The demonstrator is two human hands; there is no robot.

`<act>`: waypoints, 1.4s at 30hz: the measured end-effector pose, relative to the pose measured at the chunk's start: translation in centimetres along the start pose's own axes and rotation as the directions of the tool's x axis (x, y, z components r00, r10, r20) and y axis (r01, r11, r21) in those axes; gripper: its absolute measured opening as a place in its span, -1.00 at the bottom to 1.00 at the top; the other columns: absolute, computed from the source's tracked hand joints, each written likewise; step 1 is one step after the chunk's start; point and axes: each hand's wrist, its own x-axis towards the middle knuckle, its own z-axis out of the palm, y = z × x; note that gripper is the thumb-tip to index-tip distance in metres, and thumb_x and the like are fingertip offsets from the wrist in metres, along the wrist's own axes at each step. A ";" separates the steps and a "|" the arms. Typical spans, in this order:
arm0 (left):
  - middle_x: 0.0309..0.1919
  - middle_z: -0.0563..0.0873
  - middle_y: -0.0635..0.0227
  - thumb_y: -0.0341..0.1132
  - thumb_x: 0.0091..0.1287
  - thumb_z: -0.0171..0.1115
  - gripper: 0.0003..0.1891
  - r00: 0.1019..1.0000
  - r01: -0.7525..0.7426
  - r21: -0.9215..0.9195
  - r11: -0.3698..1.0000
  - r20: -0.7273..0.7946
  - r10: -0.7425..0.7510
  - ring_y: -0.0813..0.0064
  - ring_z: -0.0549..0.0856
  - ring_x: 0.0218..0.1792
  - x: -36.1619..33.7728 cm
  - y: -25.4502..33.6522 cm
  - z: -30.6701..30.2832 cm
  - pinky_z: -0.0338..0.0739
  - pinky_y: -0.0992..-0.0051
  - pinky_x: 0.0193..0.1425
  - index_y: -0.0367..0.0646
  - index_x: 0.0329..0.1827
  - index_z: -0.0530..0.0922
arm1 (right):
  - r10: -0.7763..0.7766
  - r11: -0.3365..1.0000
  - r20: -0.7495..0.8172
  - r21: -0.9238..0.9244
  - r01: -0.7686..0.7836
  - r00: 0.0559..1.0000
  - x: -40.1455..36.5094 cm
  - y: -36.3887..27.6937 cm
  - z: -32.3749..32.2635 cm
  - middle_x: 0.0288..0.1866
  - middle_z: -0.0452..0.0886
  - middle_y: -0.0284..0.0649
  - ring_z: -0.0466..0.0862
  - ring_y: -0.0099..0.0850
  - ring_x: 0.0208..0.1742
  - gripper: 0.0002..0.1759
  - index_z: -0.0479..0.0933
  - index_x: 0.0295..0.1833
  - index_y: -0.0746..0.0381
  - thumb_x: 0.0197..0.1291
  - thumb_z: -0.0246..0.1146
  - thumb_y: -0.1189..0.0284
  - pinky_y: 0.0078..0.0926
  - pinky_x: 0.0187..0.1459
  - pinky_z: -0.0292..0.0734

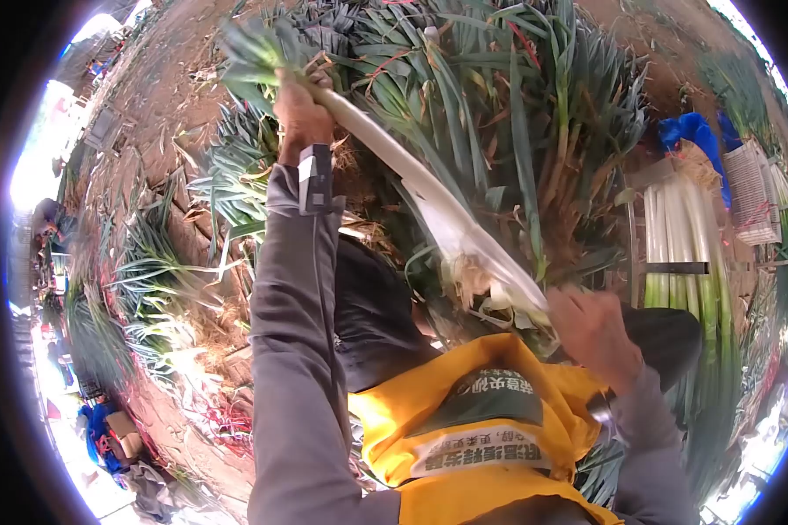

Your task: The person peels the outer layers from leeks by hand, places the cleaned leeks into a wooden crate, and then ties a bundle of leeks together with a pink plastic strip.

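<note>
My left hand [303,112] is closed around a large green onion [385,149] just below its leaves. The long white stalk slants down and right across my lap, with its tan roots near the lower end. At that end my right hand [591,334] has its fingers closed on a whitish strip of the outer skin [508,273], which stretches up along the stalk. Motion smears the right fingertips. Under and beyond the stalk lies a big heap of untrimmed green onions [464,114] with dry brown outer leaves.
On my right, a bundle of cleaned green onions [687,227] lies with a dark band around it, beside blue plastic [693,136]. More green onions [171,276] are spread on the littered soil to my left. A yellow apron [481,420] covers my lap.
</note>
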 end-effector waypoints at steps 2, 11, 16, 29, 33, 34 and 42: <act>-0.37 0.56 0.29 -0.05 0.60 0.11 -0.60 0.995 -0.064 0.001 0.998 -0.076 0.064 0.40 0.57 -0.51 -1.0 0.2 0.5 0.56 0.36 -0.45 -0.31 -0.08 0.43 | 0.089 0.996 0.015 0.030 -0.089 0.996 -3.4 -0.4 -0.7 -0.40 0.50 -0.19 0.60 -0.22 -0.53 -0.71 0.56 -0.06 0.28 0.05 0.34 0.57 -0.24 -0.53 0.47; 0.07 0.70 -0.02 0.22 0.53 0.01 -0.30 0.907 -0.194 0.589 0.785 -0.197 0.372 0.10 0.72 -0.11 -1.1 1.2 -0.8 0.64 0.15 0.07 -0.41 0.17 0.53 | 0.199 0.952 -0.131 -0.209 -0.223 0.971 -10.1 4.7 -1.0 -0.07 0.66 -0.12 0.70 -0.02 -0.15 -0.75 0.61 0.09 0.22 0.31 0.26 0.51 -0.09 -0.28 0.59; -0.08 0.75 -0.04 -0.19 0.42 0.23 -0.52 0.889 -0.287 0.859 0.425 0.074 0.451 0.11 0.76 -0.10 -5.6 1.1 1.1 0.65 0.22 0.05 -0.44 0.21 0.48 | 0.466 0.872 -0.111 0.226 -0.434 0.878 1.0 5.0 6.4 0.26 0.58 -0.07 0.73 -0.21 -0.15 -0.27 0.35 0.48 0.17 0.26 0.41 0.21 -0.26 -0.08 0.65; -0.19 0.68 0.19 -0.16 0.50 0.26 -0.60 0.945 -0.230 0.295 0.927 -0.159 0.285 0.30 0.66 -0.31 0.3 -0.3 -1.7 0.61 0.30 -0.19 -0.35 0.14 0.51 | 0.517 0.049 0.272 0.937 -0.345 0.812 8.9 1.7 9.3 -0.08 0.62 -0.16 0.57 -0.42 -0.44 -0.69 0.57 0.14 0.27 0.31 0.33 0.45 -0.50 -0.35 0.51; -0.21 0.63 0.30 -0.17 0.52 0.25 -0.68 0.870 -0.291 0.145 0.946 -0.371 0.325 0.40 0.62 -0.36 0.6 1.3 -1.9 0.58 0.34 -0.33 -0.24 0.11 0.53 | 0.377 0.903 -0.257 0.317 -0.291 0.890 -5.2 4.9 7.2 -0.03 0.66 -0.05 0.63 -0.12 -0.07 -0.64 0.61 0.11 0.29 0.17 0.31 0.49 -0.26 0.04 0.52; -0.19 0.63 0.31 -0.19 0.51 0.24 -0.65 0.850 -0.278 0.169 0.946 -0.416 0.324 0.40 0.61 -0.37 1.2 1.6 -2.0 0.58 0.34 -0.34 -0.23 0.20 0.50 | 0.345 0.933 -0.307 0.211 -0.290 0.887 -7.1 5.5 5.9 -0.01 0.67 -0.02 0.65 -0.04 0.02 -0.63 0.62 0.10 0.29 0.14 0.31 0.50 -0.20 0.14 0.53; -0.13 0.61 0.28 -0.33 0.47 0.24 -0.53 0.926 -0.340 0.077 0.937 -0.148 0.348 0.35 0.63 -0.24 -5.5 0.0 5.0 0.66 0.25 -0.13 -0.10 0.40 0.35 | 0.374 0.926 0.181 -0.130 -0.355 0.909 -0.3 4.8 4.2 -0.07 0.70 -0.09 0.72 -0.05 -0.24 -0.66 0.63 0.15 0.25 0.30 0.34 0.38 -0.21 -0.19 0.65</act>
